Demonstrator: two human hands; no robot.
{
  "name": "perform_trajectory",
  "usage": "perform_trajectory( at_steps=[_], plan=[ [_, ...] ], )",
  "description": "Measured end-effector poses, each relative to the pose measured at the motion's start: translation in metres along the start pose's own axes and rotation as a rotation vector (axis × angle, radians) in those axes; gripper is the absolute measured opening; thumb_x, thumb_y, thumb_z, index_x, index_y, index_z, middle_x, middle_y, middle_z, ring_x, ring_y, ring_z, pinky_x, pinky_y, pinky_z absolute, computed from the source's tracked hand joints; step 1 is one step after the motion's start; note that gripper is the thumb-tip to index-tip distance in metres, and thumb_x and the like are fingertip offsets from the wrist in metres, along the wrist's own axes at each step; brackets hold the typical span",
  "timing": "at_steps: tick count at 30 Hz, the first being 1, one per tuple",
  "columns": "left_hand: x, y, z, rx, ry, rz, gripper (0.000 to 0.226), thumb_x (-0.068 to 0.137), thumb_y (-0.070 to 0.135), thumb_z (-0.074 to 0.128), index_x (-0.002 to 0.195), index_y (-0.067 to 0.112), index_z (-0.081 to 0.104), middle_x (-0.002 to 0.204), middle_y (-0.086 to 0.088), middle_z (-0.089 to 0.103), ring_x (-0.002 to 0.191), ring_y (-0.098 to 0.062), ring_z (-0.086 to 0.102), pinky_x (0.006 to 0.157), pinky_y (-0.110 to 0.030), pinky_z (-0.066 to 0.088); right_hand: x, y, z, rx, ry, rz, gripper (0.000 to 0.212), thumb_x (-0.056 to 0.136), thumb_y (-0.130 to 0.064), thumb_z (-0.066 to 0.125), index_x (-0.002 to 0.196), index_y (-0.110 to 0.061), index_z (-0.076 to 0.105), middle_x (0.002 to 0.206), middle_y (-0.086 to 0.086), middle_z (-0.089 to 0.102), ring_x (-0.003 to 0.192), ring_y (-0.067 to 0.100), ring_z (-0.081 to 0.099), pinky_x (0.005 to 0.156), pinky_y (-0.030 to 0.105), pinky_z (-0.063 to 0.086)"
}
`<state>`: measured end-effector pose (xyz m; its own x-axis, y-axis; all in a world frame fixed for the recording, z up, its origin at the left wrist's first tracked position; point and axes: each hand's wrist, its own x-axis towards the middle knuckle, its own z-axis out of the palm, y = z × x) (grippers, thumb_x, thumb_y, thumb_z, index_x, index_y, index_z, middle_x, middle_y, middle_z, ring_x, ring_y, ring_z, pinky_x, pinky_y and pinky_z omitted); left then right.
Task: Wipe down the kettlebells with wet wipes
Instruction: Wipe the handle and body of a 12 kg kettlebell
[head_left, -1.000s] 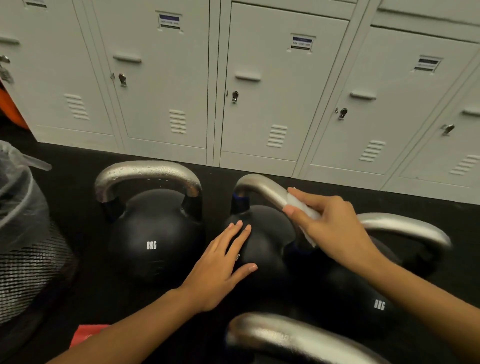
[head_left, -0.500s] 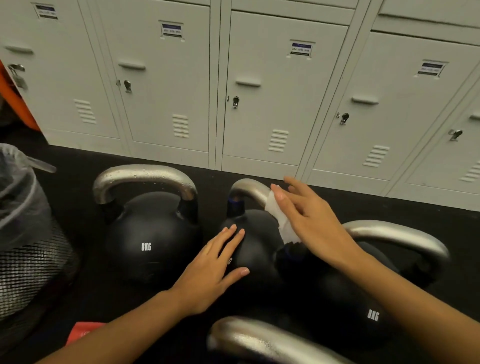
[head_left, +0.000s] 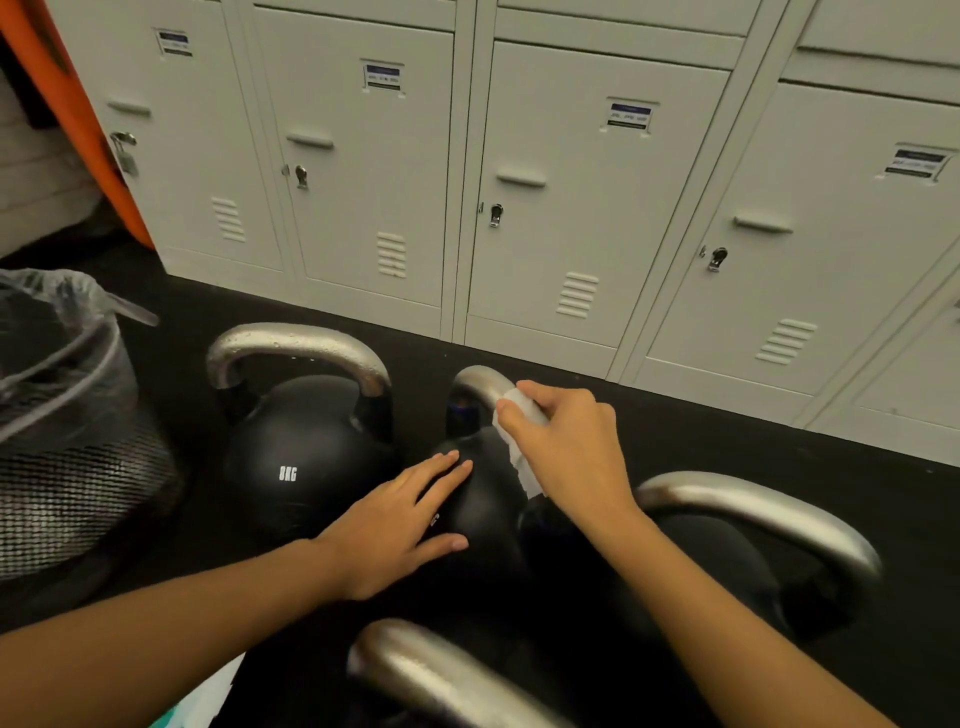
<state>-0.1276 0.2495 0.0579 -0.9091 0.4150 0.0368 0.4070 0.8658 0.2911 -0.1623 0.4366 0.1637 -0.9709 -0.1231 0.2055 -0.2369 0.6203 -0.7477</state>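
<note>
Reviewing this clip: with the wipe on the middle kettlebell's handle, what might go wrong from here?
1. The right hand pinches the wet wipe around the handle; a wet steel handle could loosen the grip.
2. The left hand rests flat on the middle kettlebell, close to the neighbouring kettlebells, so fingers might get pinched if it rocks.
3. The left kettlebell's handle shows droplets, possibly left wet.

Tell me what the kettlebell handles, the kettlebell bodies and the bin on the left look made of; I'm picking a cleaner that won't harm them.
Kettlebell handle: bare metal, probably steel, silvery with a brushed sheen and droplets on it.
Kettlebell body: matte black, likely coated cast metal; the coating cannot be told.
Bin: black wire mesh, seemingly metal, lined with a thin translucent plastic bag.
</note>
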Motion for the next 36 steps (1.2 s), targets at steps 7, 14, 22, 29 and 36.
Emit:
perform_trajectory(
  at_steps=[7,14,22,29,36],
  plan=[
    [0.003,-0.005,-0.007,0.056,-0.045,0.047,0.08,0.092,0.061,0.034,0.152,0.026,-0.006,0.161,0.006,-0.003,0.147,-0.011,0.002,0.11,-0.019,0.005,0.02,-0.008,0.007,-0.089,-0.079,-0.043,0.027,0.094,-0.032,0.057,0.1,-0.012,0.074,0.08,0.01,0.071,0.075,0.018,0.065,0.072,0.033,0.053],
    [0.004,-0.022,0.0,0.093,0.02,0.174,0.08,0.092,0.063,0.031,0.153,0.022,-0.002,0.161,-0.001,0.005,0.147,-0.016,0.009,0.116,-0.028,0.015,0.061,-0.017,0.016,-0.147,-0.239,0.03,0.039,0.096,-0.042,0.055,0.115,-0.011,0.072,0.119,0.0,0.07,0.092,0.016,0.066,0.083,0.03,0.052],
    [0.006,-0.036,0.021,0.075,0.152,0.267,0.076,0.095,0.061,0.031,0.153,0.018,0.007,0.159,-0.007,0.015,0.146,-0.021,0.016,0.115,-0.036,0.026,0.043,-0.016,-0.003,-0.122,-0.322,0.039,0.029,0.102,-0.037,0.042,0.123,-0.039,0.062,0.111,-0.02,0.061,0.095,-0.005,0.056,0.077,0.013,0.041],
    [0.005,-0.037,0.034,0.049,0.194,0.256,0.073,0.096,0.061,0.023,0.151,0.021,-0.004,0.16,-0.007,0.015,0.147,-0.022,0.014,0.114,-0.042,0.029,0.036,-0.023,0.019,-0.237,-0.091,-0.029,0.04,0.09,-0.045,0.061,0.125,-0.026,0.066,0.108,-0.016,0.062,0.1,0.001,0.057,0.078,0.011,0.041],
    [0.005,-0.036,0.033,0.075,0.2,0.257,0.074,0.096,0.062,0.021,0.15,0.02,-0.004,0.159,-0.008,0.016,0.147,-0.022,0.016,0.113,-0.042,0.031,0.025,-0.013,0.011,-0.333,-0.113,-0.077,0.046,0.097,-0.041,0.053,0.137,-0.019,0.056,0.133,-0.003,0.061,0.123,0.012,0.054,0.093,0.016,0.033]
  ],
)
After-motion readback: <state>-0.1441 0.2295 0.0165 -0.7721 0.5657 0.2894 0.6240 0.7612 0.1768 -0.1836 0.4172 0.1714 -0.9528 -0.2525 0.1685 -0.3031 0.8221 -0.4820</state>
